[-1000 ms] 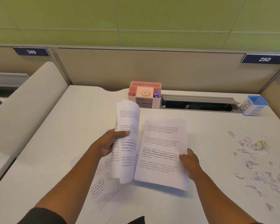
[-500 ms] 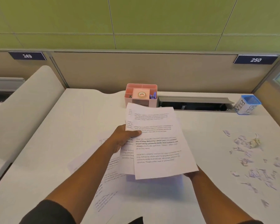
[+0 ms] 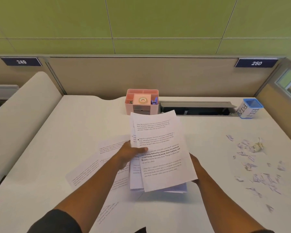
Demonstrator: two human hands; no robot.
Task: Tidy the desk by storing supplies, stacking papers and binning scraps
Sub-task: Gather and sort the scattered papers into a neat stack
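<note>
Holding a thin sheaf of printed sheets (image 3: pixel 160 148) above the desk (image 3: pixel 74 125), I feel smooth, limp white paper, rectangular and fanned a little at the edges, black paragraphs running across it. My left hand (image 3: pixel 129 153) clamps the sheaf's left edge, thumb lying flat on the top page and the fingers hidden underneath. My right hand (image 3: pixel 194 165) is mostly hidden under the sheaf's right lower corner, so I cannot tell how it grips, only that it props the stack from below. Both forearms reach forward, a dark sleeve (image 3: pixel 57 222) on the left one. More loose printed pages (image 3: pixel 91 167) lie flat on the matte white desk under my left arm. Well right of my right hand lie torn paper scraps (image 3: pixel 257 167) and a crumpled wad (image 3: pixel 258 146). Beyond my hands stands a pink plastic organizer (image 3: pixel 142 101) with a tape roll (image 3: pixel 142 100), and farther right a blue-rimmed cup lettered BIN (image 3: pixel 249 109). Beige partition (image 3: pixel 107 76), green wall above.
</note>
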